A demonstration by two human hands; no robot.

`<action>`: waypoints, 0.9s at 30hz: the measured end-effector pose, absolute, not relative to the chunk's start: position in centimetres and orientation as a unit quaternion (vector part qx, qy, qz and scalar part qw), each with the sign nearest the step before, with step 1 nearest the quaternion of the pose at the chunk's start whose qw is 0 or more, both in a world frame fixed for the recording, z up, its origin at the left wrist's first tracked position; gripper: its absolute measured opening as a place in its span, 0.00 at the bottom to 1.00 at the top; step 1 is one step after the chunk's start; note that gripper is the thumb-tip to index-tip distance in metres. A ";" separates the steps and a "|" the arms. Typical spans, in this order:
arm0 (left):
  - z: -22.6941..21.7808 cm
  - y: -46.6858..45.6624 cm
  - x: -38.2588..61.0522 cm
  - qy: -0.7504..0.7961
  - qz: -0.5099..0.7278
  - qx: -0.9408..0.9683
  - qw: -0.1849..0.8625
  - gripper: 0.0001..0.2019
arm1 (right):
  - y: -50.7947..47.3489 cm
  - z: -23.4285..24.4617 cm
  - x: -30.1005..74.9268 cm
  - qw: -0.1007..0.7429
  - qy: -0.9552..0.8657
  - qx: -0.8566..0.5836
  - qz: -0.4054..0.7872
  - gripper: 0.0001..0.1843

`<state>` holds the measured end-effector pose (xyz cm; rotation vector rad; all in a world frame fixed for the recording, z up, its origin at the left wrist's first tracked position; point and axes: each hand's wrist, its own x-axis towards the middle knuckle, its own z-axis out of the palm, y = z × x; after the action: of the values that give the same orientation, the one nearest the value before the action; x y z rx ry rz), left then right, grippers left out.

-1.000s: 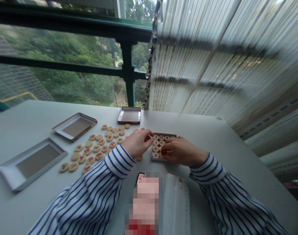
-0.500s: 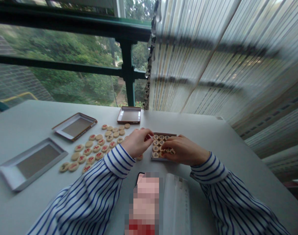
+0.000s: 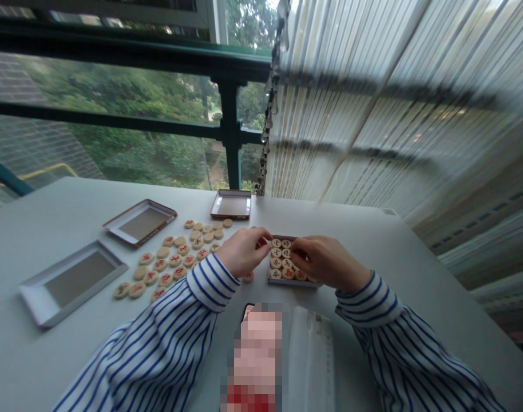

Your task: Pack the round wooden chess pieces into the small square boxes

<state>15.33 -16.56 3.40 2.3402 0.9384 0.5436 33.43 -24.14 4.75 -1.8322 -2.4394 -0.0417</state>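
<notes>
A shallow box (image 3: 293, 283) stands on the table in front of me, holding rows of round wooden Chinese chess pieces (image 3: 276, 262) with black and red characters. My left hand (image 3: 245, 250) is at the box's left wall, its curled index finger and thumb against the edge. Over the right part of the box is my right hand (image 3: 330, 260), fingers bent down and closed; whatever is between them is hidden, as are the pieces underneath. Left of the box, many more pieces (image 3: 175, 260) lie loose, some with red or black characters up, others blank side up. My left hand and sleeve cover part of them.
Two shallow trays or lids, one grey-white (image 3: 79, 280) and one brown-edged (image 3: 141, 223), lie at the left. Another brown-edged tray (image 3: 231, 205) is at the back. Near me are a phone (image 3: 248, 309), mostly blurred out, and a translucent plastic case (image 3: 310, 360). A string curtain (image 3: 351, 103) hangs behind.
My right hand has shifted slightly up and right, uncovering red pieces in the front row. The small cluster that showed under its fingers is out of sight. My left hand stays at the box.
</notes>
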 end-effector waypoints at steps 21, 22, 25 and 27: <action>3.1 -21.0 12.2 0.352 0.241 0.877 0.223 0.08 | -24.5 5.1 33.3 0.064 -0.793 -0.604 -0.038 0.14; 2.9 -21.3 11.7 0.352 0.244 0.876 0.222 0.08 | -24.5 5.1 33.2 0.066 -0.795 -0.602 -0.035 0.14; 2.3 -22.0 10.1 0.366 0.260 0.867 0.215 0.08 | -24.7 5.1 32.8 0.074 -0.803 -0.591 -0.026 0.14; 2.1 -22.3 9.0 0.378 0.264 0.860 0.218 0.08 | -24.9 5.1 32.5 0.077 -0.809 -0.582 -0.020 0.14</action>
<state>8.98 -22.35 2.13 2.3805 1.0469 0.7314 32.49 -24.88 5.08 -1.7441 -2.4259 -0.0587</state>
